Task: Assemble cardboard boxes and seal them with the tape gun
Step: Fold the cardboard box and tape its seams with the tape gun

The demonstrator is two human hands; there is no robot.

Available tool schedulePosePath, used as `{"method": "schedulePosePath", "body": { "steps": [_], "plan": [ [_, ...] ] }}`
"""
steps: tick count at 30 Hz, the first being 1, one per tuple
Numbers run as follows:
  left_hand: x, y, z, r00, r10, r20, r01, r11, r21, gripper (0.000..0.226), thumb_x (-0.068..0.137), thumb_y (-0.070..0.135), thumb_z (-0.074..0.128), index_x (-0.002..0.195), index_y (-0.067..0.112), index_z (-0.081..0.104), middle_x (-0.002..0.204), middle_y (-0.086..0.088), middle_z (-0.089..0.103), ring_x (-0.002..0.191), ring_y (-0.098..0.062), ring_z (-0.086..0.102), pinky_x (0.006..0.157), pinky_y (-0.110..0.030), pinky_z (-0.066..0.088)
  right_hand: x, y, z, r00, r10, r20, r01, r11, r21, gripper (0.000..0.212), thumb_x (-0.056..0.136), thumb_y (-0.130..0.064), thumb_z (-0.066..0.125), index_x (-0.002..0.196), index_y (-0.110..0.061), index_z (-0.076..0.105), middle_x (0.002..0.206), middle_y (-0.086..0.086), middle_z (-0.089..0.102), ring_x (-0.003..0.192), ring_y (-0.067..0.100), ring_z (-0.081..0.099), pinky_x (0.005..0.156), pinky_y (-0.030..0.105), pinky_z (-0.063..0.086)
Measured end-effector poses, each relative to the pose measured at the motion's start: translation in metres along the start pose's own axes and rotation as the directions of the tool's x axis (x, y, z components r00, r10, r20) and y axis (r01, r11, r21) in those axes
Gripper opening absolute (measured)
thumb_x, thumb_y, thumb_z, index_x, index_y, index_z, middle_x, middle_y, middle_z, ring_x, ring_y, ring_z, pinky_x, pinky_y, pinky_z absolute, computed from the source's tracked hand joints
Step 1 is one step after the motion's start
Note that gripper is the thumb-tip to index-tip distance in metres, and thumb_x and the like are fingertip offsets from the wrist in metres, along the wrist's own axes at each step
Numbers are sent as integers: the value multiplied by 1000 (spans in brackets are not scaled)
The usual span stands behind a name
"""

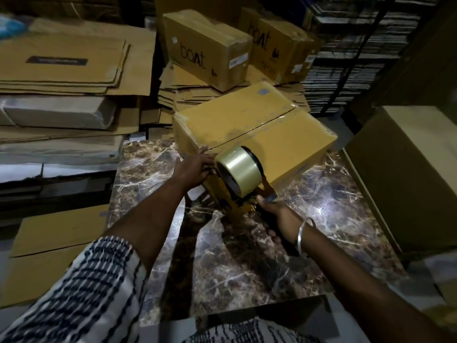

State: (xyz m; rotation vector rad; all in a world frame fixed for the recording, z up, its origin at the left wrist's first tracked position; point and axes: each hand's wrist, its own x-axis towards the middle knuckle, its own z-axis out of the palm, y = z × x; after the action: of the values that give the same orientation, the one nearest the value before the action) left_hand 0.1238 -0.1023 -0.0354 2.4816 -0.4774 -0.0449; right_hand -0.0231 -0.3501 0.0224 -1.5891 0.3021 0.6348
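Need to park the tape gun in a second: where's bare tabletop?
Bare marble table lies near you between both forearms, and right of the right hand up to the big side carton. A left strip stays bare too. The far edge is crowded: box, tape gun, left hand.

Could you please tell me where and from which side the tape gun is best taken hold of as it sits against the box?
Grip the tape gun by its dark handle, coming from the near side. The handle points back towards the person, while the roll and the head end lie against the box. The right hand already grips it there; the left hand rests on the box.
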Motion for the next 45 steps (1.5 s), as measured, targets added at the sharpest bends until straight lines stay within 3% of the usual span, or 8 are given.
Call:
{"method": "schedulePosePath", "body": {
  "steps": [5, 7, 14, 19, 24, 34, 39, 45],
  "plan": [
    [12, -15, 8, 997, -3, 76, 10, 996, -93, 54, 88, 6, 72, 137, 26, 59, 151, 12, 45, 153, -17, 14, 120, -37, 20, -17, 32, -12, 998, -35, -60, 36, 999, 8, 56, 69, -69, 65, 54, -17, 51, 55, 11, 34, 38, 20, 27, 40, 23, 21],
    [13, -23, 13, 997, -16, 75, 18, 999, -26, 57, 89, 14, 72, 138, 36, 56, 152, 20, 41, 153, -15, 12, 118, -62, 20, -16, 38, -12, 995, -59, -75, 59, 998, -2, 61, 65, -73, 66, 57, -15, 49, 56, 12, 34, 38, 20, 28, 40, 22, 22],
    [-19, -7, 37, 963, 261, 68, -258, 965, -39, 70, 86, 76, 42, 131, 29, 65, 150, 18, 32, 148, -20, 11, 105, -73, 20, -9, 46, -16, 991, -108, -77, 108, 994, -5, 73, 60, -80, 68, 56, -10, 50, 59, 17, 37, 39, 22, 32, 40, 20, 26],
    [-18, -8, 49, 943, 319, -98, -325, 944, -56, 32, 83, 27, 74, 114, 21, 75, 141, 19, 44, 145, -39, 25, 94, -67, 42, -6, 47, -17, 988, -144, -59, 143, 990, -12, 83, 56, -86, 69, 60, -5, 50, 57, 19, 37, 38, 22, 32, 41, 19, 27],
    [-14, -22, 63, 942, 301, -149, -305, 952, -6, 33, 82, 37, 65, 115, 35, 67, 142, 55, 20, 148, -24, 25, 83, -72, 46, -7, 48, -16, 989, -140, -48, 141, 990, 15, 60, 72, -68, 66, 57, -12, 48, 55, 14, 37, 37, 17, 33, 40, 18, 28],
    [-17, -13, 61, 947, 273, -172, -288, 955, -71, 43, 85, 18, 72, 126, 30, 67, 140, 17, 52, 145, -24, 28, 101, -48, 44, -16, 77, -25, 980, -185, -71, 188, 981, 38, 48, 79, -54, 71, 75, -11, 51, 50, -7, 47, 39, 3, 43, 44, 16, 33],
    [-18, -11, 59, 955, 279, -106, -277, 960, 30, 48, 89, 35, 57, 134, 49, 54, 146, 20, 49, 149, -28, 25, 104, -60, 42, -31, 98, -35, 981, -190, -40, 194, 969, 150, 30, 90, -25, 63, 95, 3, 56, 47, -9, 53, 39, -2, 49, 42, 11, 38],
    [-21, -10, 57, 977, 214, -4, -209, 958, 194, 56, 89, 52, 42, 136, 75, 21, 152, 29, 36, 154, -18, 11, 101, -74, 34, -41, 119, -37, 952, -282, -122, 298, 943, 145, 55, 82, -34, 68, 128, -3, 60, 120, 8, 71, 112, 20, 67, 98, 31, 49]
  ]
}}
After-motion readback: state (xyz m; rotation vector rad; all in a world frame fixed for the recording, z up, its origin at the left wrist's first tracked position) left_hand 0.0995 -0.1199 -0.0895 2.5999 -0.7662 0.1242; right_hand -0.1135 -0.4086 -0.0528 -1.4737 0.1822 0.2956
